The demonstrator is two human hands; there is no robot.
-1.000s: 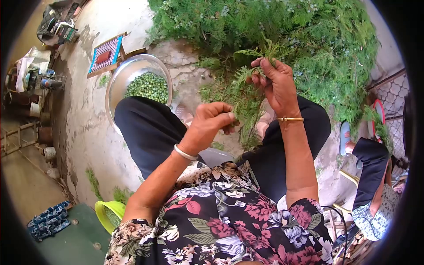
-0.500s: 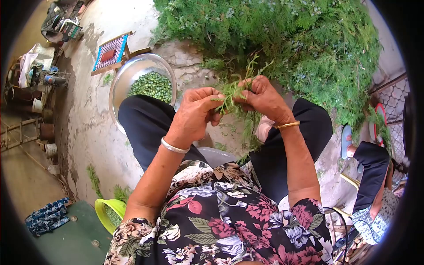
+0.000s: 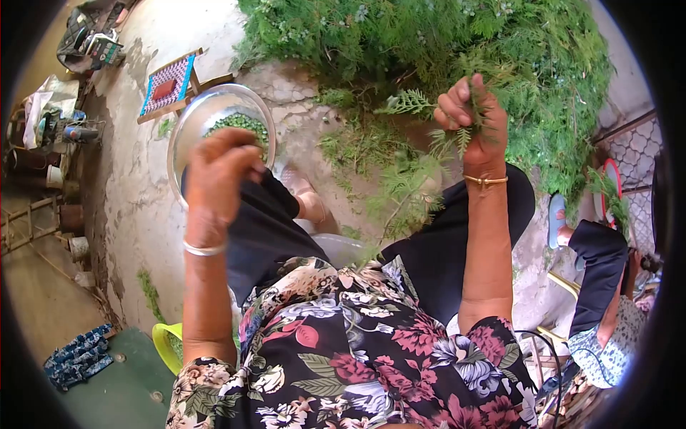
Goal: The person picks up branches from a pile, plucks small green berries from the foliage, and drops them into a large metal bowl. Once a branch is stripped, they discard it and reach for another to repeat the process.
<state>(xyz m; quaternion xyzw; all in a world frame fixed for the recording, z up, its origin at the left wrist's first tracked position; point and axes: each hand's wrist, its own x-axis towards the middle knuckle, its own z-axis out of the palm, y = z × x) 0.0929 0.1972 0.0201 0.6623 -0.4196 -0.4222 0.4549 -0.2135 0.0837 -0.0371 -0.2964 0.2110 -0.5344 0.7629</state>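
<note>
My left hand (image 3: 216, 175) hangs over the near side of a shiny metal basin (image 3: 187, 118), its fingers curled and slightly blurred. What it holds, if anything, is hidden. Small round green cones (image 3: 246, 123) lie in the basin, partly covered by the hand. My right hand (image 3: 480, 121) is raised on the other side, closed around an evergreen sprig (image 3: 464, 136) whose flat green leaves stick out between the fingers. Below it, another feathery evergreen branch (image 3: 404, 196) shows in front of my right knee.
A big heap of evergreen branches (image 3: 429, 43) covers the ground ahead. Beside the basin stands a low woven stool (image 3: 170, 84). A yellow-green bucket (image 3: 166, 347) is at my left. Another person's leg (image 3: 597, 268) and slippered foot show at right. Clutter lines the left wall.
My hands have parted from around the sprig. The left swung left to the basin; the right rose to the right with the greenery. Cones in the basin are now partly covered.
</note>
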